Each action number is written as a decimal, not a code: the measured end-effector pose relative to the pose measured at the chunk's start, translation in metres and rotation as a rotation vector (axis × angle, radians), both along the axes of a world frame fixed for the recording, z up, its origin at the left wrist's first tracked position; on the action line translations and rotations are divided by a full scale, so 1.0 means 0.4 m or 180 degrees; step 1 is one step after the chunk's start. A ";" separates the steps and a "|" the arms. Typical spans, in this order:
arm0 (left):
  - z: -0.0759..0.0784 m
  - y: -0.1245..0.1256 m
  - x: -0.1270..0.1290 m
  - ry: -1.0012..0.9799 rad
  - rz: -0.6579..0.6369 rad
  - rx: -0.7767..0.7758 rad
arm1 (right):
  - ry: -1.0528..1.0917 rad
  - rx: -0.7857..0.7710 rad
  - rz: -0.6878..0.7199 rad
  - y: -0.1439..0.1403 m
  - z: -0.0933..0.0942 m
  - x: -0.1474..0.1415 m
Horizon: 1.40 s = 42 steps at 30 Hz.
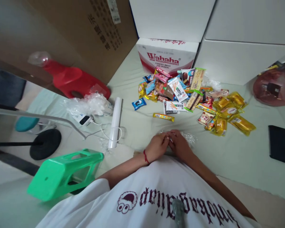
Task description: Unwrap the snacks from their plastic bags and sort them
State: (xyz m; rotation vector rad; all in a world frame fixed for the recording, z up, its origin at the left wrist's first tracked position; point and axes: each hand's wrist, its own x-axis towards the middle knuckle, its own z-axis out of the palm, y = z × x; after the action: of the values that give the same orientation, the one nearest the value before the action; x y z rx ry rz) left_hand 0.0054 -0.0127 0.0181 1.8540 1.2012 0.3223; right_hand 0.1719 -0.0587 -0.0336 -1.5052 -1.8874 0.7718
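Observation:
My left hand, with a red cord at the wrist, and my right hand meet close to my body. Their fingers are curled and pressed together at the tips. Whatever sits between them is too small and hidden to name. Crinkled clear plastic shows just behind and beside the right hand. Ahead of both hands lies a pile of wrapped snacks. A thin yellow snack stick is the closest of these, and a small blue packet lies to its left.
A Wahaha carton stands behind the pile. On the left are a white roll, a red jug, clear bags and a green plastic stool on its side. A black phone-like slab lies at right.

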 end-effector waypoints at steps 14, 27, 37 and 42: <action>-0.056 -0.002 -0.004 0.1525 0.0382 0.0827 | -0.1780 -0.0386 -0.0902 -0.083 0.090 0.137; -0.055 -0.028 0.051 0.0696 -0.0854 0.1938 | 0.3757 -0.1271 -0.1192 -0.027 0.027 -0.008; -0.054 0.015 -0.023 -0.1930 -0.0638 0.0022 | 0.2683 -0.1103 -0.1272 -0.035 0.051 0.019; -0.088 0.033 -0.138 -0.0928 -0.0165 0.0882 | 0.1334 0.0129 -0.2924 -0.002 0.169 0.342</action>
State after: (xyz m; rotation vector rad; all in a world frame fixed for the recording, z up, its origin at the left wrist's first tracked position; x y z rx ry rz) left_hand -0.0497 0.0005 -0.0172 1.9850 0.9428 0.7341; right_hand 0.3088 -0.0597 0.0339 -1.7674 -0.7550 0.5288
